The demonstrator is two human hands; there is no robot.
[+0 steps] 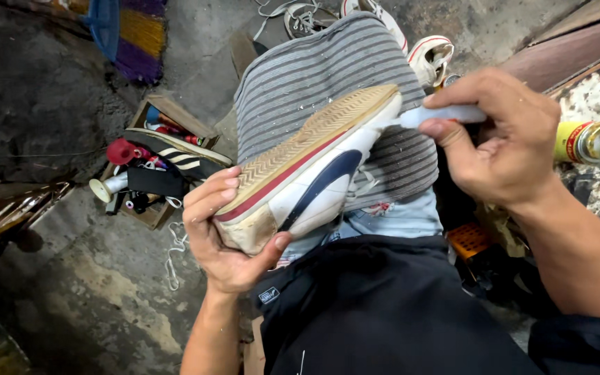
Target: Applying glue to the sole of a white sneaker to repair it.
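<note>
Left hand (227, 236) cups the heel end of a white sneaker (314, 173) with a navy side stripe, red midsole line and tan tread, fingers clamped around it, thumb on the upper side; the shoe lies sole-up, tilted, over a grey striped cloth (328, 76) on the person's lap. Right hand (501, 139) pinches a whitish stick-like tool (442, 114), fingers closed on it, tip touching the sole edge at the toe. Judgement: work is along the seam where sole meets upper, so the tip should stay in the joint line, with short controlled strokes and the left grip steady so the shoe doesn't rock. Risk: tool slipping onto the white upper. A yellow can (588, 141) lies just right of the hand; a wooden box of tools (154, 167) sits on the floor to the left; more white shoes (428, 59) sit beyond the knee.
</note>
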